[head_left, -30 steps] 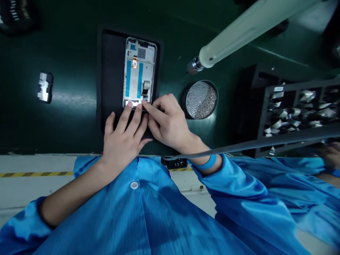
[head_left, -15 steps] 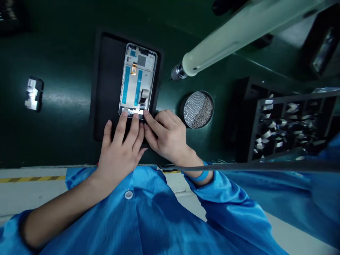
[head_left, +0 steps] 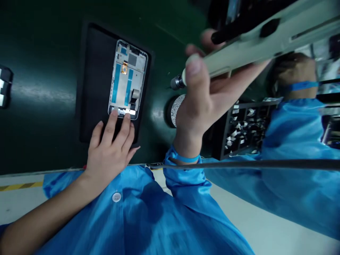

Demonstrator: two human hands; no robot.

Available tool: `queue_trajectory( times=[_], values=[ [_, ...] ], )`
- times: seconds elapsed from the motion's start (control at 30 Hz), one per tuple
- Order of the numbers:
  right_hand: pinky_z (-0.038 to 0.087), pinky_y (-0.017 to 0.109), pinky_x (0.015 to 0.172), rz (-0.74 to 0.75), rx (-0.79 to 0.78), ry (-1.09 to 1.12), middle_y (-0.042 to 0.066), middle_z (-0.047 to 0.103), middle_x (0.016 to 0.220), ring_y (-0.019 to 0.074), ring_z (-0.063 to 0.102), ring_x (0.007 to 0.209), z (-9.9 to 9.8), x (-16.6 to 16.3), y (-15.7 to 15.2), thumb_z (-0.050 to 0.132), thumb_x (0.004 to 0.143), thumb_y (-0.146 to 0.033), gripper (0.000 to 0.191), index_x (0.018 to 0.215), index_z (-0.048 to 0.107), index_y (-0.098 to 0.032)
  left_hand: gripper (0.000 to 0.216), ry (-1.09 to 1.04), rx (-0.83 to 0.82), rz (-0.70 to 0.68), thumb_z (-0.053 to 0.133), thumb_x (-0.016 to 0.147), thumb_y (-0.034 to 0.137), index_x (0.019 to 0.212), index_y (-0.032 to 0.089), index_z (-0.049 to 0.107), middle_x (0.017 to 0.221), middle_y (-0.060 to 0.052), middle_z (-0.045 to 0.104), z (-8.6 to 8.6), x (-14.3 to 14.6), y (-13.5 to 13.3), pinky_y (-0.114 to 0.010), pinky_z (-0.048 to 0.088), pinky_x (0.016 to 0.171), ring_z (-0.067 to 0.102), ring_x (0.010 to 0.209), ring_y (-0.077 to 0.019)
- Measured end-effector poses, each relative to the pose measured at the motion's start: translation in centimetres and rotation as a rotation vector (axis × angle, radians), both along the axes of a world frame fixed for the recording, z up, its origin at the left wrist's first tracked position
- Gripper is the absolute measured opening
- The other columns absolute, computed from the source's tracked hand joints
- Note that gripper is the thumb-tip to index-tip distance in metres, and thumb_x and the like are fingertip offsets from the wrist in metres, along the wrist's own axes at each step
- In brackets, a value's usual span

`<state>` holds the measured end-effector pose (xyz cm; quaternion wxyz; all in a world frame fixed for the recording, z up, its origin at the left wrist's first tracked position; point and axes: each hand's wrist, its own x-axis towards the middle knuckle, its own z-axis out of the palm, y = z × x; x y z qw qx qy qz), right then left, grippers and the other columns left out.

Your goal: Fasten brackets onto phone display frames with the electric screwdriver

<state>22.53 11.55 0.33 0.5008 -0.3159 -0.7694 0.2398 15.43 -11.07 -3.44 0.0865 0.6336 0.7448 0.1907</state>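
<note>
An opened phone frame [head_left: 127,79] with blue strips lies on a black mat [head_left: 92,71] on the dark green bench. My left hand [head_left: 110,147] rests flat on the mat, fingers stretched, two fingertips pressing the frame's near edge. My right hand [head_left: 202,95] is raised to the right of the frame, wrapped round the pale body of a hanging electric screwdriver [head_left: 247,42]. Its metal tip [head_left: 176,82] points left, above a round dish of small screws [head_left: 174,109] that my hand partly hides.
A black compartment tray [head_left: 244,131] with shiny metal parts stands at the right. Another person in a blue coat [head_left: 292,120] is behind it. A small metal part [head_left: 4,90] lies at the far left. A grey cable [head_left: 252,164] runs along the bench's front edge.
My right hand has left the phone frame's near edge, risen to the right and taken hold of the hanging screwdriver. My left hand stays pressing the frame. The view has shifted.
</note>
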Motion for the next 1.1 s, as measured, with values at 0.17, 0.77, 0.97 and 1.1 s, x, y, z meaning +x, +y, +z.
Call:
queue_trajectory(
  times=[0.17,0.77,0.97,1.1],
  values=[
    [0.061,0.047,0.074,0.025,-0.217,-0.051,0.004,0.061,0.087,0.0235,0.061,0.068,1.2,1.9,2.1,0.050,0.107,-0.067,0.046,0.133,0.061,-0.030,0.076,0.044,0.044,0.000,0.068,0.110,0.044,0.177,0.019,0.042,0.184,-0.015,0.034,-0.7,-0.2,-0.2,-0.075,0.041,0.132,0.032,0.172,-0.0498],
    [0.042,0.035,0.054,-0.100,-0.342,0.376,-0.012,0.026,0.063,0.0160,0.039,0.045,-4.8,3.7,4.0,0.063,0.089,-0.046,0.028,0.110,0.053,-0.031,0.085,0.092,0.076,0.010,0.076,0.104,0.044,0.179,0.022,0.040,0.184,-0.015,0.035,-0.8,-0.3,-0.3,-0.074,0.034,0.136,0.036,0.170,-0.0511],
    [0.046,0.037,0.056,-0.131,-0.334,0.319,-0.012,0.032,0.060,0.0169,0.045,0.046,-5.1,3.8,3.9,0.062,0.092,-0.046,0.024,0.105,0.049,-0.031,0.093,0.095,0.077,0.002,0.077,0.104,0.043,0.182,0.023,0.031,0.183,-0.015,0.035,-0.7,-0.5,-0.2,-0.073,0.033,0.137,0.039,0.168,-0.0521],
    [0.042,0.034,0.053,-0.084,-0.333,0.373,-0.012,0.031,0.058,0.0155,0.041,0.044,-5.3,4.0,4.2,0.066,0.089,-0.042,0.023,0.101,0.050,-0.031,0.089,0.142,0.086,-0.004,0.075,0.105,0.044,0.180,0.015,0.035,0.182,-0.018,0.036,-0.6,-0.4,-0.1,-0.075,0.036,0.134,0.040,0.168,-0.0535]
  ],
)
